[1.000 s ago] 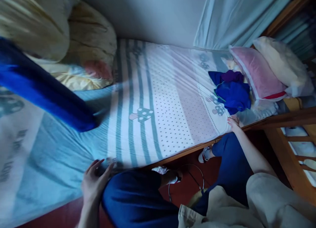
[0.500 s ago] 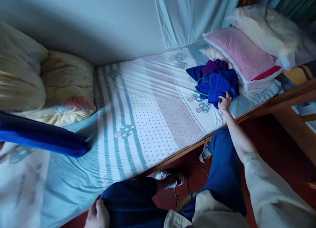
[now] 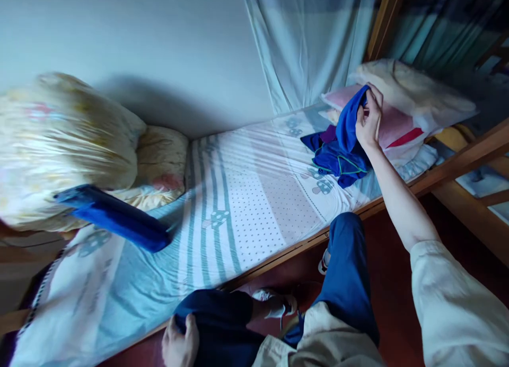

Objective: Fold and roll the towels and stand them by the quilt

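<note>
My right hand [image 3: 370, 120] pinches a blue garment [image 3: 350, 123] and holds part of it up above the bed. The rest of the cloth hangs down onto a heap of dark blue clothing with green trim [image 3: 344, 164]. A purple cloth [image 3: 328, 134] lies at the back left of that heap. My left hand [image 3: 181, 341] rests on my left knee with thumb and fingers apart, holding nothing. A folded blue bundle [image 3: 119, 218] sits by itself on the left part of the bed.
The bed [image 3: 258, 208] has a striped and dotted sheet. Bulky pale-yellow bedding [image 3: 75, 149] is piled at its left end. A pink pillow [image 3: 393, 125] and a wrapped cream pillow [image 3: 413, 86] lie at the right. A wooden rail [image 3: 461, 160] and a curtain [image 3: 306, 43] border it.
My right hand has risen from the heap, lifting the blue garment up and away from it. My left hand stays on the knee. The view has shifted a little to the left.
</note>
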### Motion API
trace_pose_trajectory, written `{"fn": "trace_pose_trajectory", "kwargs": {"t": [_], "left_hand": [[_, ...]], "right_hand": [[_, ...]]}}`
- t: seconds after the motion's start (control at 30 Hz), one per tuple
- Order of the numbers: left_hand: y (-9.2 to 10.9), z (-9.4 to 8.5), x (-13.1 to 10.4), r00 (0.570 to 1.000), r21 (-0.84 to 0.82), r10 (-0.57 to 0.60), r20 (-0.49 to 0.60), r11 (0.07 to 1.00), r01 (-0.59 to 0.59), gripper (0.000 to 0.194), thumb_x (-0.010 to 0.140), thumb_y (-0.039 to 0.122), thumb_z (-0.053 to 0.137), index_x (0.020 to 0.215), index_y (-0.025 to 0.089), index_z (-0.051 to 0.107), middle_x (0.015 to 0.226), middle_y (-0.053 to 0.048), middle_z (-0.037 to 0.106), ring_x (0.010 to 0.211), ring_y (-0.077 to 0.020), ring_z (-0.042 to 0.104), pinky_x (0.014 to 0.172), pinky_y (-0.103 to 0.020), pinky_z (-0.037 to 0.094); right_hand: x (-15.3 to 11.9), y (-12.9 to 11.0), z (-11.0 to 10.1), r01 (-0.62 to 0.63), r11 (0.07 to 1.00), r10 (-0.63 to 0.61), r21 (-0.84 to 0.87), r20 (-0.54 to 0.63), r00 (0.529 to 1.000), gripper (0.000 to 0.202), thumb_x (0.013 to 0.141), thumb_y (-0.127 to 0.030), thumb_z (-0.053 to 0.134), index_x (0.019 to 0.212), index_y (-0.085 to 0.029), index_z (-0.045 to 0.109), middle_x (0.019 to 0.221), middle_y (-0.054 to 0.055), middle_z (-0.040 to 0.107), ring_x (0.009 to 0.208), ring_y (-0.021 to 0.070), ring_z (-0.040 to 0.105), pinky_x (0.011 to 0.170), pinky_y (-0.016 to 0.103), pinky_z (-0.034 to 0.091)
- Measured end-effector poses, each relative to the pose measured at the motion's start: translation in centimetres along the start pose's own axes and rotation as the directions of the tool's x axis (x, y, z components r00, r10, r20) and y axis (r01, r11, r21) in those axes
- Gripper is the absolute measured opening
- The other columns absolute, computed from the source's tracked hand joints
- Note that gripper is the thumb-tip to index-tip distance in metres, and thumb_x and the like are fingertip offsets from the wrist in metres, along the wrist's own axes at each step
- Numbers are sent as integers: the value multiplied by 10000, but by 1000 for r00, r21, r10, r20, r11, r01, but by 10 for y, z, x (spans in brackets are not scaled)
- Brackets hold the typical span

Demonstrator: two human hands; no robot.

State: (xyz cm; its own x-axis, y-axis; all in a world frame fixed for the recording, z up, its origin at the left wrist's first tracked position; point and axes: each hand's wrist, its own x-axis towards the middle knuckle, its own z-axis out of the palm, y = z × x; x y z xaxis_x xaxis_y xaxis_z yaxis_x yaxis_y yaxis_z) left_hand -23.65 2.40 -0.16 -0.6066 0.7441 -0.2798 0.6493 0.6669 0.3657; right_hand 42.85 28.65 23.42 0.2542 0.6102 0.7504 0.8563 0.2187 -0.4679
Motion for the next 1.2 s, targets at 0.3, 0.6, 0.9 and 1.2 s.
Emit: {"fn": "trace_pose_trajectory", "kwargs": {"t": [0.3,0.6,0.9,1.2], "left_hand": [[63,-20,-94,901,-457,434,20,805,-378,680,818,707,545,1264,203,645,1322,-156,678,1200,-377,677,1041,-532,558],[265,-99,-172,478,-590,796,-371,195,-783,728,858,500,758,1478,252,468,1519,-162,532,1421,-312,513,1150,-506,469],[273,-77,-164,460,-700,880,-120,254,-668,241,930,406,642,964,175,700,890,-41,756,819,-179,708,781,-270,542],[207,-91,-172,480,-651,868,-128,292,-701,251,967,423,574,876,196,628,804,-31,712,734,-158,665,720,-264,540]], "right_hand": [[-8,-200,-90,430,880,-407,201,-146,902,338,1082,-329,423,1332,-253,637,1390,89,647,1377,231,557,1200,454,443],[-101,-267,-50,409,770,-575,489,255,778,260,937,-93,587,831,-234,779,921,27,808,828,169,727,877,374,614],[-210,-260,-65,-98,818,-172,567,404,898,342,923,-315,730,1260,-267,701,1315,97,709,1050,213,726,859,352,628],[-313,-252,-43,-550,707,28,444,760,649,178,931,-385,675,938,-224,750,921,51,766,864,202,731,761,311,597]]}}
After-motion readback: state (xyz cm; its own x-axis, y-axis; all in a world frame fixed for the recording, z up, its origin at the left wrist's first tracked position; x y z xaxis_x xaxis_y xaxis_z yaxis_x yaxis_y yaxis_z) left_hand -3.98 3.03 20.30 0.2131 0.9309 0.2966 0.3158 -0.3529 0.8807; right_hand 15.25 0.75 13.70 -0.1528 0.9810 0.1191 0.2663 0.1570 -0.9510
